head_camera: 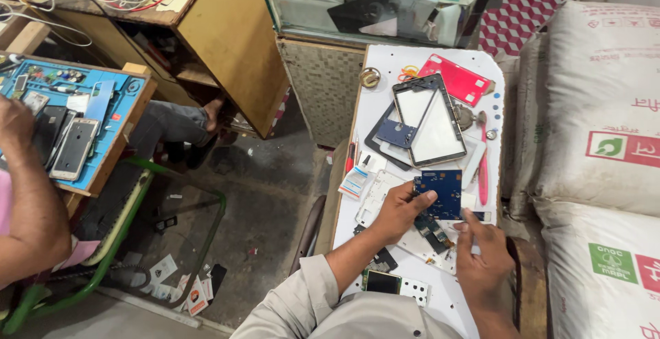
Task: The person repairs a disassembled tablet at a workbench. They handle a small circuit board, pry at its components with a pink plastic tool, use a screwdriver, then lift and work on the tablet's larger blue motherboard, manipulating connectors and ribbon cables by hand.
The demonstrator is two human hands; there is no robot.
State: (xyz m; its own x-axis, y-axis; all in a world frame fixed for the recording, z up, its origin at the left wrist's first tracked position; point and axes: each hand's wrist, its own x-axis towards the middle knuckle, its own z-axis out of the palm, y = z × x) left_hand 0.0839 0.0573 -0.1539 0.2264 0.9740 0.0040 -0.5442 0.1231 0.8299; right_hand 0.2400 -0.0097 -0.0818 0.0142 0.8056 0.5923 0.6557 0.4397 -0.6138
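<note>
Fingers of left hand (393, 210) pinch blue circuit board (440, 193) (right hand (481, 256) loosely curled) near table (440, 298) edge.

Red case (458, 79), glass panel (433, 120), 2 sacks (605, 105) (stacked right).

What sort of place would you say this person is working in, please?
Most likely a small phone repair stall. The left hand holds a blue circuit board over a white table strewn with a black-framed glass screen panel; phones lie on a blue work mat nearby.
</note>
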